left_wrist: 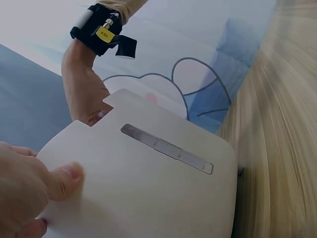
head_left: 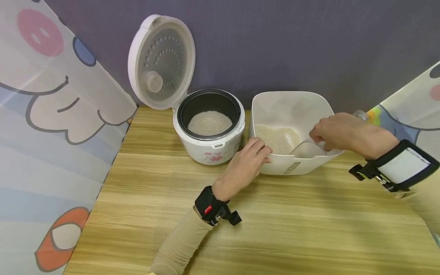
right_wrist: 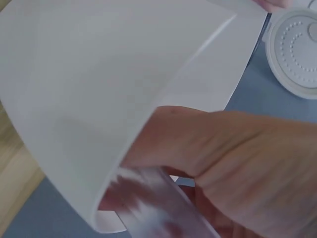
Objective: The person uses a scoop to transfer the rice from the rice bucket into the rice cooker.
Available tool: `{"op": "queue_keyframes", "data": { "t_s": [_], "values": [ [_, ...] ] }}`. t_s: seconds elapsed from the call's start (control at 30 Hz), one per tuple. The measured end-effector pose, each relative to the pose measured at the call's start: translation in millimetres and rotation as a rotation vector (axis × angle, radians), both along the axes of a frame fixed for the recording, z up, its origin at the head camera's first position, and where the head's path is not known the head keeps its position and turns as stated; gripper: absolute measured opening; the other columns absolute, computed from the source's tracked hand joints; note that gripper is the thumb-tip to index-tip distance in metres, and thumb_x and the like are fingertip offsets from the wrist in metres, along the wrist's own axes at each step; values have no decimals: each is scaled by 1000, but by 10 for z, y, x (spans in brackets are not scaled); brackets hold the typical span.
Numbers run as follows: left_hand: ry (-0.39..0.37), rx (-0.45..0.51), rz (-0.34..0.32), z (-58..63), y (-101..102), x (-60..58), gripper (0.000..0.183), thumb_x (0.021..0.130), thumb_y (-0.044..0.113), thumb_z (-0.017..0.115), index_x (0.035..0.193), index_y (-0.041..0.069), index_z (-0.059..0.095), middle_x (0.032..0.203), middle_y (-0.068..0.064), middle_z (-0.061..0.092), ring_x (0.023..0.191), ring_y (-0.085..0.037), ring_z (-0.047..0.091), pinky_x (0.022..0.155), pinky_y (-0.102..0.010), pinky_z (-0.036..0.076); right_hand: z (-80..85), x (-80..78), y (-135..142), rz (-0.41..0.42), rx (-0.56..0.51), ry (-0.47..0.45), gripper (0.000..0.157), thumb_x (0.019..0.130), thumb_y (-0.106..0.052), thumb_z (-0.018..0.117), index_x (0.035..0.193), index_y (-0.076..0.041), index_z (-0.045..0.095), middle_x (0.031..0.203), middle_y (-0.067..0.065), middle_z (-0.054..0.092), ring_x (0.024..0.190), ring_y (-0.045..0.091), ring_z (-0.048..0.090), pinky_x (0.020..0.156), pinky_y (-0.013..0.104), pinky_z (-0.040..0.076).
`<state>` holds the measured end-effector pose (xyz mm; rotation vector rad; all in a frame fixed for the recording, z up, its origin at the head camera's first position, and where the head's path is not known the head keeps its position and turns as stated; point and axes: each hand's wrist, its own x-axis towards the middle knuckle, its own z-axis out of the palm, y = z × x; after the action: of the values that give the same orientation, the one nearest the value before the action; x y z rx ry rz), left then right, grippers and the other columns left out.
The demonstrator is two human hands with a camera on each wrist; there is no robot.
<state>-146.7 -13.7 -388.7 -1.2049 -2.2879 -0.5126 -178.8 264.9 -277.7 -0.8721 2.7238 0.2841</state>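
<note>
A white rice bin (head_left: 275,163) stands on the table with raw rice (head_left: 273,138) at its bottom. My left hand (head_left: 248,160) grips its near left corner at the rim; in the left wrist view the thumb presses the outer wall beside the level window (left_wrist: 168,148). My right hand (head_left: 338,131) reaches over the right rim and holds a clear scoop (head_left: 306,150), whose bowl is inside the bin near the front wall. The scoop's transparent handle (right_wrist: 158,206) shows under the fingers in the right wrist view.
Left of the bin is a white rice cooker (head_left: 214,156) with its lid (head_left: 165,65) raised. White rice (head_left: 209,123) lies in its dark inner pot (head_left: 185,110). A grey wall (head_left: 275,46) rises behind, and cartoon-printed sheets (head_left: 51,152) flank the wooden table (head_left: 165,183).
</note>
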Motion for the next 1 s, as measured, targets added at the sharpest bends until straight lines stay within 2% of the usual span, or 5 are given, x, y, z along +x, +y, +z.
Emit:
{"op": "queue_keyframes", "data": {
  "t_s": [0.13,0.23,0.43,0.77,1.0],
  "values": [
    [-2,-5,-3,4,-15,0,13,104,23,60,104,10,63,102,-1,56,109,-19,54,88,-19,53,-16,-15,10,-22,-47,-45,44,65,2,78,66,-20,40,65,-7,33,59,13,34,58,29,22],
    [-3,-7,-2,8,-23,-2,13,104,23,60,105,10,63,102,-1,56,110,-19,54,87,-18,53,-36,-35,-1,-40,-77,-91,41,68,-3,82,67,-21,44,65,-9,35,60,12,36,58,28,22],
    [-1,-18,-6,12,-22,-9,13,104,23,59,104,11,63,103,-1,56,110,-19,54,92,-19,51,-145,-73,-36,-58,-141,-229,24,79,-17,87,83,-21,63,81,-9,64,72,12,55,66,35,47],
    [0,-32,-24,20,-6,-13,14,104,25,59,104,11,62,103,-1,55,109,-19,52,96,-21,48,-292,-74,-104,-2,-283,-235,19,81,-17,86,86,-21,68,85,-10,73,78,10,66,74,40,56],
    [3,-42,-38,23,-18,-25,13,105,23,58,105,10,62,103,-2,55,108,-20,52,100,-24,45,-348,-80,-132,10,-303,-254,7,90,-21,79,93,-19,73,86,-10,73,73,3,61,68,34,53]
  ]
}}
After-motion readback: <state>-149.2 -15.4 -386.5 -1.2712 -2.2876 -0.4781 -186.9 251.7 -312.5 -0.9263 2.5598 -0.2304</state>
